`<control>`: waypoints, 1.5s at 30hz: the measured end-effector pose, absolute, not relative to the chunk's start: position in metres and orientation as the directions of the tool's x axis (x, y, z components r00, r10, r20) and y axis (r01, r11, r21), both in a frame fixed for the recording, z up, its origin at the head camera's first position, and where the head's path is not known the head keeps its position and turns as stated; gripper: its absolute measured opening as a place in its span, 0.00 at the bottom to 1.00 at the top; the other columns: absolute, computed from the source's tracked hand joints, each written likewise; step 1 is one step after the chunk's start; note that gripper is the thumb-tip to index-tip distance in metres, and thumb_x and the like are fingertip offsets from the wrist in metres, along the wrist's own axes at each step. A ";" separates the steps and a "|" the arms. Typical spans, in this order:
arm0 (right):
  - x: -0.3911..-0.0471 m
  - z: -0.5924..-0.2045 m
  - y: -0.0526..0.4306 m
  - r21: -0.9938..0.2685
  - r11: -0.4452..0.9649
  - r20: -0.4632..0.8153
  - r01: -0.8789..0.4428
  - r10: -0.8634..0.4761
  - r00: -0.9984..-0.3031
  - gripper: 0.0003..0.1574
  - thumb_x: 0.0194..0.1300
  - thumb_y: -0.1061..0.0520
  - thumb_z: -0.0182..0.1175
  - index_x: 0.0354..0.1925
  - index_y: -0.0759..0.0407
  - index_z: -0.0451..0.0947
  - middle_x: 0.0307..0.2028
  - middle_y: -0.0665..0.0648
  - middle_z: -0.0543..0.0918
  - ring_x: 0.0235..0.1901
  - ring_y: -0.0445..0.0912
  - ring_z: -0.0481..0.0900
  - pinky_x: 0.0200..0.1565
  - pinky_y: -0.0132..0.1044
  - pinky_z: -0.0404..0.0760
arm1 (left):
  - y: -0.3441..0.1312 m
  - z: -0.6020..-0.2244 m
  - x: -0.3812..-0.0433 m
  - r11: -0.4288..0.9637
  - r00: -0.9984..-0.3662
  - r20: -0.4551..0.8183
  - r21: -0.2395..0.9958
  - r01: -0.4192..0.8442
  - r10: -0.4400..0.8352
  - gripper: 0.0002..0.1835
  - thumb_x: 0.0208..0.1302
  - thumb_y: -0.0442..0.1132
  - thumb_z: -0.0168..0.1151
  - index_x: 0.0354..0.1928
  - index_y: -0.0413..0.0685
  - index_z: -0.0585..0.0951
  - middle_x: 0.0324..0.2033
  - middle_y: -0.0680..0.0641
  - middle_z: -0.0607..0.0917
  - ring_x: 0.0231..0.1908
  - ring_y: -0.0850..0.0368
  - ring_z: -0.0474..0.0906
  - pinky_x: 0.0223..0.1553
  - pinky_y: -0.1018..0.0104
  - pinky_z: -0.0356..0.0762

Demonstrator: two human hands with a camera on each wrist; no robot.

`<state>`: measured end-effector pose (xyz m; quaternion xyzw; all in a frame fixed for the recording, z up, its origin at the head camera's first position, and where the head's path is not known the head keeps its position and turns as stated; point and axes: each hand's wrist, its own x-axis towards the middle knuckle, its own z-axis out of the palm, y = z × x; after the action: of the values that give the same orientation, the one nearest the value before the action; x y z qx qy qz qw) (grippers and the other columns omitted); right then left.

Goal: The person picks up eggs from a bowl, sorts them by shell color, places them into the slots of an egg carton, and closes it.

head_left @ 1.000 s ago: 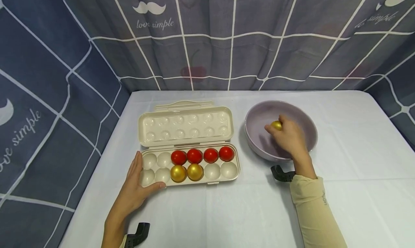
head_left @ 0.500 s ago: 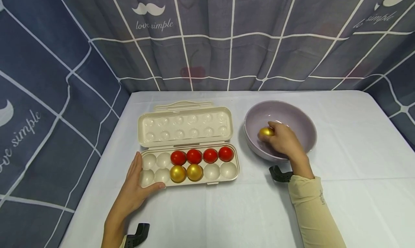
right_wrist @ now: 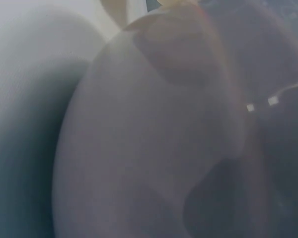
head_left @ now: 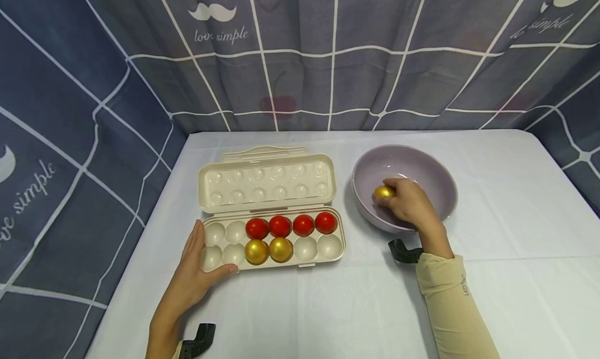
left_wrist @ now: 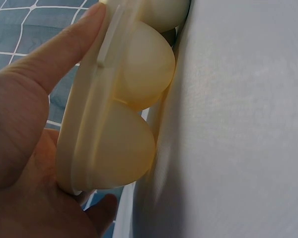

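My right hand point(head_left: 412, 202) reaches into a mauve bowl point(head_left: 444, 184) and pinches a golden egg point(head_left: 384, 191) close to the bowl's left wall. At the left, my left hand point(head_left: 189, 275) holds the end of a cream plastic egg carton point(head_left: 300, 265), thumb along its front edge and fingers round its left side. The left wrist view shows the underside of the carton's cups point(left_wrist: 144, 64) beside that thumb. Several red eggs point(head_left: 279, 226) sit in the carton's back row, and two golden eggs point(head_left: 280, 249) in its front row. Bowl wall fills the right wrist view; that hand is hidden there.
The carton's lid point(head_left: 267, 182) lies folded back behind its base. A white cloth point(head_left: 356, 307) covers the table. Dark checked curtains point(head_left: 300, 77) hang behind and at the sides.
My right hand has moved left and a little toward me inside the bowl with the golden egg, then has barely shifted over the last half second. My left hand stays at the carton's end.
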<state>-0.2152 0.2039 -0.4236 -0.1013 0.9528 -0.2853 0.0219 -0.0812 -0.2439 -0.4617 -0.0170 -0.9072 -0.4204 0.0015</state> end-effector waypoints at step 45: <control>-0.214 -0.419 0.197 -0.770 0.615 0.271 -0.171 0.071 -0.960 0.24 0.61 0.53 0.70 0.50 0.68 0.82 0.45 0.66 0.85 0.45 0.57 0.83 0.47 0.41 0.81 | -0.244 -0.464 -0.082 0.656 -1.000 0.013 0.755 0.029 0.029 0.66 0.50 0.49 0.78 0.77 0.36 0.39 0.76 0.35 0.38 0.74 0.37 0.32 0.68 0.32 0.37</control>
<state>-0.2142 0.1971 -0.4190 -0.0283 0.8879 -0.4378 -0.1385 -0.0817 -0.2442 -0.4636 -0.0158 -0.9098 -0.4147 -0.0001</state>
